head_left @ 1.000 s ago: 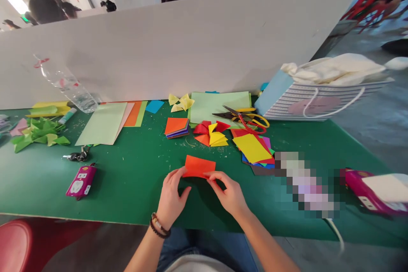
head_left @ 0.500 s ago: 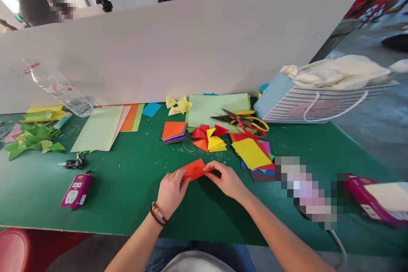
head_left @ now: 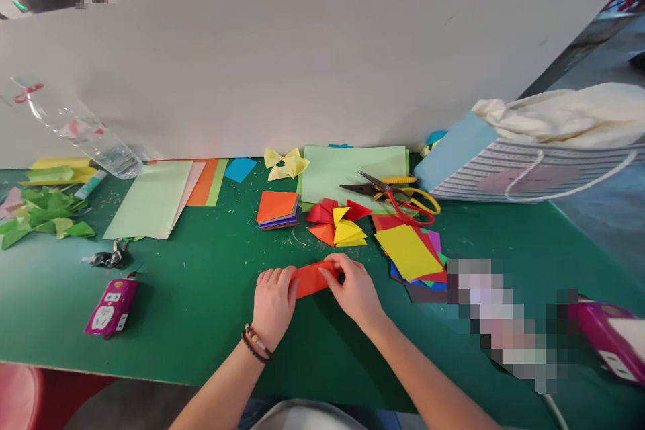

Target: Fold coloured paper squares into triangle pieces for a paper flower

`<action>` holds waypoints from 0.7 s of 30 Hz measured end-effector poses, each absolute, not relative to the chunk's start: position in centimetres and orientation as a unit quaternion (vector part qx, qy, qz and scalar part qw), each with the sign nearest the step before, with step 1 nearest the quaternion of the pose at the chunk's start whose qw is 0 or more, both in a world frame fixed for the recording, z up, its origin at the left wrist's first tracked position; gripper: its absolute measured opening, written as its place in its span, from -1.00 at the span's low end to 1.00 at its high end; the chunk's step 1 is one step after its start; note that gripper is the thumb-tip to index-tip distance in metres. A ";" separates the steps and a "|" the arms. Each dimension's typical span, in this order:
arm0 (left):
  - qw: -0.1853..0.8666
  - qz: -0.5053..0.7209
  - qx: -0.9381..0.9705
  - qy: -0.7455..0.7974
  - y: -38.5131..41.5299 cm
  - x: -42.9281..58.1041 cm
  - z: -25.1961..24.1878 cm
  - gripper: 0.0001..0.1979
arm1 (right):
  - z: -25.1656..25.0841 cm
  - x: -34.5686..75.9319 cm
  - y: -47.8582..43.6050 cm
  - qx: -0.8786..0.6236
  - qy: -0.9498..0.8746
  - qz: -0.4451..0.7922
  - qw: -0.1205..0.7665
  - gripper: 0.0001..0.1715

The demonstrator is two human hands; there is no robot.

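A strip of folded orange-red paper is held between my two hands, just above the green table. My left hand grips its left end, thumb on the near side and fingers curled over it. At the right end, my right hand pinches the paper between thumb and fingers. Beyond my hands lie folded red and yellow paper pieces. A stack of small coloured squares with orange on top sits to their left. Yellow and red cut sheets are piled to the right.
Two pairs of scissors rest on pale green sheets. A striped paper bag stands at the back right. Left are a plastic bottle, keys and a purple carton. A white partition borders the table.
The view has tilted down and shifted slightly. My right hand now grips farther over the paper's right end, and the strip looks flatter and narrower between my hands.
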State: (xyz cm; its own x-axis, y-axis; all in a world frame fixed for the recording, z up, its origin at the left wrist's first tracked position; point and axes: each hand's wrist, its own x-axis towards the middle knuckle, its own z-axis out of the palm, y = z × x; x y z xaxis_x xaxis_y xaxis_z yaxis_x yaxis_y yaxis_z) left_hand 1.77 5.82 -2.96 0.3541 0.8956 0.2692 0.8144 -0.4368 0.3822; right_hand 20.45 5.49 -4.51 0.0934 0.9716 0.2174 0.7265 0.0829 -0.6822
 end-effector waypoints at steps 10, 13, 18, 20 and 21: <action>0.105 0.226 0.831 0.497 5.3 1.1 -3.2 -0.83 | -5.0 20.1 5.6 -0.623 -0.703 0.106 0.327 -0.86; 0.098 0.220 0.830 0.504 5.2 1.2 -3.2 -0.83 | -5.1 20.1 5.7 -0.621 -0.708 0.092 0.324 -0.85; 0.089 0.209 0.832 0.505 5.2 1.3 -3.1 -0.82 | -5.0 20.1 5.9 -0.624 -0.711 0.083 0.313 -0.84; 0.085 0.204 0.834 0.506 5.2 1.4 -3.1 -0.82 | -5.0 20.0 5.9 -0.624 -0.712 0.079 0.310 -0.84; 0.083 0.203 0.834 0.507 5.2 1.4 -3.1 -0.81 | -5.0 20.0 5.9 -0.625 -0.713 0.077 0.309 -0.84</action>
State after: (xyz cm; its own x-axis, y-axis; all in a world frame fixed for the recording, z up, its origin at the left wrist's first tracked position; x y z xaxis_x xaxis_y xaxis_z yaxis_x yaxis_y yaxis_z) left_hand 1.36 5.21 -3.07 0.4042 0.8787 0.2541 0.8115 -0.4727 0.3436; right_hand 20.00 5.89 -4.96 -0.0292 0.9385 0.3440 0.8434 0.2079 -0.4955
